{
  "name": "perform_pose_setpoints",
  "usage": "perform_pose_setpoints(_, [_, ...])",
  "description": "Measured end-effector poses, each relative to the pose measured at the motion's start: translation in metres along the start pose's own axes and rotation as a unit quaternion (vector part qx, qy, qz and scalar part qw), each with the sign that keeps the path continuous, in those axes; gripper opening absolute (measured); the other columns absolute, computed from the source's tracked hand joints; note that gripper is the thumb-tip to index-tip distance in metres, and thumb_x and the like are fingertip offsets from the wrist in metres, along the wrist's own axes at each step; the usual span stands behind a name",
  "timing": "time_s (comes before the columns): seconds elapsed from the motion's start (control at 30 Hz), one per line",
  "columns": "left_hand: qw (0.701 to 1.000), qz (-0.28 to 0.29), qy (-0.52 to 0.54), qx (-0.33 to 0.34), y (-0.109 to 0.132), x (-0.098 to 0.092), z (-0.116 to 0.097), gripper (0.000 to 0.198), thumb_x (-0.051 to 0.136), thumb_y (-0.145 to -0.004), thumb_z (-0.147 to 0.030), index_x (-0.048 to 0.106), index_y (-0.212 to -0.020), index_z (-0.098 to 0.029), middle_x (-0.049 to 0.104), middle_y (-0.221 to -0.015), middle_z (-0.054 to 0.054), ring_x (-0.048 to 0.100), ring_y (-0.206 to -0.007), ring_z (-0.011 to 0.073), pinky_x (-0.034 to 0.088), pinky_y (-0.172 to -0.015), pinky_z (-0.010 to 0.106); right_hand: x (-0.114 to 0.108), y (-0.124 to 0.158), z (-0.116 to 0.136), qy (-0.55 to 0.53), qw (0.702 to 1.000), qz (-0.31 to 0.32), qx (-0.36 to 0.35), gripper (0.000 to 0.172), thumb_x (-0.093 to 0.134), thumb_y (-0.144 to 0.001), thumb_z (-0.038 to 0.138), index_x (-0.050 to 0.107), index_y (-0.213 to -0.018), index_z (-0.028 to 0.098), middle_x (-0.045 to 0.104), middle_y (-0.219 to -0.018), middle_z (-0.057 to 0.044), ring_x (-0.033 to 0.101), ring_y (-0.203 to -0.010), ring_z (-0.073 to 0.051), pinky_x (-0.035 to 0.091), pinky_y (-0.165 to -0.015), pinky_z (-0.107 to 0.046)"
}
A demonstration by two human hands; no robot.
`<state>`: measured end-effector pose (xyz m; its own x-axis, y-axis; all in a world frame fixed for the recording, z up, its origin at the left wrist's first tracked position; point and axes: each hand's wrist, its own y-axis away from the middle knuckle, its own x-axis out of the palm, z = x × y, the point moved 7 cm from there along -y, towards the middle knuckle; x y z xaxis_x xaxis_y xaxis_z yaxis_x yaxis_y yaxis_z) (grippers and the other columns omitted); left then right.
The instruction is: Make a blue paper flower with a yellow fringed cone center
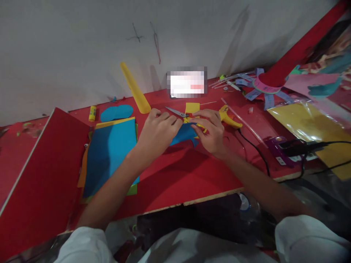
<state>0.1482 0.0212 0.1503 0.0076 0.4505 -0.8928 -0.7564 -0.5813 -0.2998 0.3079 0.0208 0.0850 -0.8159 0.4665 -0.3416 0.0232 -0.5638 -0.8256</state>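
A piece of blue paper (183, 134) is held between my two hands above the red table. My left hand (160, 129) is closed on its left end, fingers curled over the top edge. At the other end my right hand (210, 131) pinches the paper between thumb and fingers. Just behind the paper lie scissors (178, 112) with a grey blade, their handles partly hidden by my right hand. A small yellow paper square (192, 107) is beside them. To the right of my right hand lies a yellow glue gun (229, 118) with a black cord.
Left of my hands lies a stack of coloured sheets (111, 153), blue on top, with a red board (41, 182) upright beside it. Behind are a glue stick (92, 113), a blue paper cutout (116, 112) and a yellow paper tube (135, 87). A purple power strip (276, 151) sits right.
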Motion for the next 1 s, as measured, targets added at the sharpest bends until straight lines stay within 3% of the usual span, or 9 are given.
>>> perform_pose_setpoints(0.13, [0.998,-0.050,-0.032,0.035,0.004,-0.009,-0.015,0.024,0.054,-0.105,-0.006,0.074,-0.097,-0.015,0.078,-0.087,0.009,0.074,-0.085,0.0288,0.050,-0.084,0.046,0.002,0.003,0.010,0.028,0.997,-0.007,-0.077,0.013,0.068,-0.106,0.035,0.081,-0.103,0.033,0.082,-0.115,-0.005,0.071,-0.116,-0.029,0.058,-0.107,-0.054])
perform_pose_setpoints(0.33, [0.999,-0.032,-0.015,0.021,0.004,-0.012,-0.009,0.026,0.053,-0.101,-0.003,0.075,-0.096,-0.017,0.078,-0.083,0.007,0.074,-0.083,0.0286,0.051,-0.085,0.046,-0.005,-0.001,0.004,0.032,0.993,-0.058,-0.098,0.010,0.073,-0.103,0.027,0.079,-0.101,0.034,0.082,-0.108,-0.002,0.071,-0.113,-0.027,0.058,-0.107,-0.053])
perform_pose_setpoints(0.47, [0.999,0.015,0.001,-0.040,0.007,-0.011,0.016,0.028,0.052,-0.097,-0.001,0.073,-0.092,-0.018,0.078,-0.084,0.008,0.075,-0.084,0.0289,0.050,-0.086,0.045,-0.009,-0.008,-0.023,0.045,0.997,-0.055,-0.033,0.015,0.069,-0.106,0.031,0.077,-0.093,0.030,0.080,-0.103,-0.004,0.073,-0.110,-0.028,0.055,-0.110,-0.055])
perform_pose_setpoints(0.57, [0.993,0.024,0.026,-0.115,0.013,-0.011,0.045,0.024,0.054,-0.100,-0.009,0.072,-0.088,-0.019,0.076,-0.082,0.008,0.073,-0.079,0.0277,0.049,-0.083,0.043,-0.013,-0.010,-0.039,0.037,0.997,-0.069,0.024,0.021,0.066,-0.108,0.037,0.073,-0.090,0.028,0.078,-0.098,-0.005,0.073,-0.100,-0.027,0.055,-0.105,-0.053])
perform_pose_setpoints(0.67, [0.975,-0.022,0.062,-0.211,0.023,-0.014,0.081,0.018,0.059,-0.104,-0.025,0.074,-0.094,-0.022,0.073,-0.079,0.006,0.067,-0.072,0.0249,0.042,-0.072,0.037,-0.008,-0.008,-0.055,-0.018,0.991,-0.063,0.118,0.030,0.064,-0.107,0.051,0.068,-0.088,0.028,0.075,-0.094,-0.005,0.072,-0.096,-0.025,0.059,-0.095,-0.047])
perform_pose_setpoints(0.77, [0.950,-0.094,0.125,-0.271,0.029,-0.013,0.108,0.013,0.064,-0.104,-0.033,0.071,-0.098,-0.023,0.068,-0.075,0.003,0.059,-0.066,0.0202,0.032,-0.065,0.033,0.011,0.000,-0.064,-0.145,0.963,-0.021,0.224,0.038,0.059,-0.106,0.064,0.069,-0.098,0.028,0.075,-0.099,-0.005,0.072,-0.096,-0.023,0.061,-0.090,-0.042])
perform_pose_setpoints(0.9, [0.899,-0.155,0.294,-0.287,0.025,0.011,0.117,0.022,0.068,-0.101,-0.025,0.055,-0.084,-0.022,0.047,-0.062,-0.005,0.045,-0.056,0.0127,0.031,-0.064,0.032,0.044,0.016,-0.063,-0.297,0.898,0.075,0.315,0.050,0.057,-0.101,0.077,0.068,-0.123,0.033,0.076,-0.121,-0.007,0.074,-0.109,-0.024,0.061,-0.095,-0.042])
perform_pose_setpoints(1.0, [0.870,-0.153,0.394,-0.254,0.016,0.040,0.102,0.028,0.068,-0.101,-0.027,0.049,-0.081,-0.022,0.037,-0.059,-0.007,0.035,-0.054,0.0106,0.028,-0.059,0.031,0.052,0.025,-0.065,-0.293,0.888,0.093,0.342,0.056,0.055,-0.097,0.085,0.067,-0.111,0.032,0.072,-0.105,-0.006,0.070,-0.095,-0.024,0.059,-0.083,-0.040])
